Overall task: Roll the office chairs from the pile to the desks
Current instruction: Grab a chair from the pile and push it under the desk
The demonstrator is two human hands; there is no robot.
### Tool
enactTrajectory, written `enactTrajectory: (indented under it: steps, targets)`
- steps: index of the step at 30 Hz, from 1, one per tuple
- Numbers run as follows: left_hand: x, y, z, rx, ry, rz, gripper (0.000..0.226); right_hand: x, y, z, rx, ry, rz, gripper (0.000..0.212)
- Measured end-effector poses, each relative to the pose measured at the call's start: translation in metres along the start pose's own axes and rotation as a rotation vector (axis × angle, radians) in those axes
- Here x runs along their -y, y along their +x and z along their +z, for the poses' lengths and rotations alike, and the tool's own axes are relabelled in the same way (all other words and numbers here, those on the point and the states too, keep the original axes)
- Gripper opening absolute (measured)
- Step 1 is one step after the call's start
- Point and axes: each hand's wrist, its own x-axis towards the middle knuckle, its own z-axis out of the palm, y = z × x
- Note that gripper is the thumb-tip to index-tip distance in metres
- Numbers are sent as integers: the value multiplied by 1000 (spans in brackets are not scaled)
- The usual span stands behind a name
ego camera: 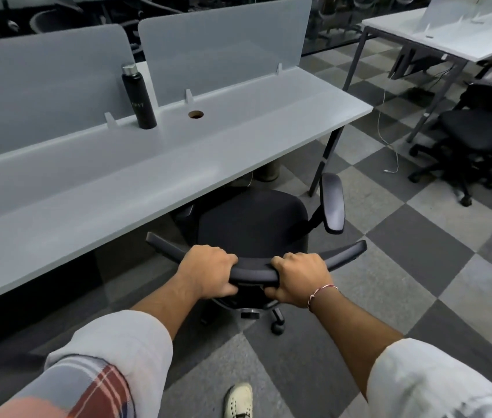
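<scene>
My left hand [208, 271] and right hand [297, 277] curl their fingers round the backrest rim of the office chair [250, 224], side by side for steering. Its seat, at twelve o'clock, noses under the worktop [178, 152].

A short line of pale capital letters runs across the black bottle [139, 98], just below its middle. The bottle has a silver cap and stands upright on the grey worktop [238, 131], at the foot of a frosted divider [223, 46]. The last two letters read "IT"; those before them are too faint and blurred to make out, and this is the only lettering in view.
</scene>
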Motion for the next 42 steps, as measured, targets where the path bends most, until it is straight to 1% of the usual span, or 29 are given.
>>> enactTrajectory:
  steps: [7, 12, 14, 19, 24, 28, 32, 37, 42]
  targets:
    - [-8, 89, -20, -3, 0, -33, 33, -84, 55, 9, -26, -13, -46, 49]
    - [-26, 146, -34, -16, 4, -89, 36, -150, 90, 15, -58, -27, -126, 50]
    - [-37, 164, -39, -12, -17, -120, 35, -176, 101, 18, -77, -41, -157, 51]
    - [-78, 205, -55, -14, -42, -217, 32, -241, 118, 23, -91, -56, -257, 46]
    - [-125, 224, -63, 20, -81, -334, 31, -289, 114, 26, -90, -68, -358, 43]
    - [-157, 227, -68, 56, -112, -392, 30, -312, 102, 28, -74, -67, -443, 47]
    - [-177, 222, -71, 69, -122, -421, 30, -321, 88, 26, -69, -62, -474, 47]
    - [-205, 212, -71, 50, -135, -426, 30, -329, 62, 28, -42, -73, -464, 44]
    - [-225, 203, -66, 45, -163, -437, 31, -332, 40, 30, -53, -87, -462, 42]
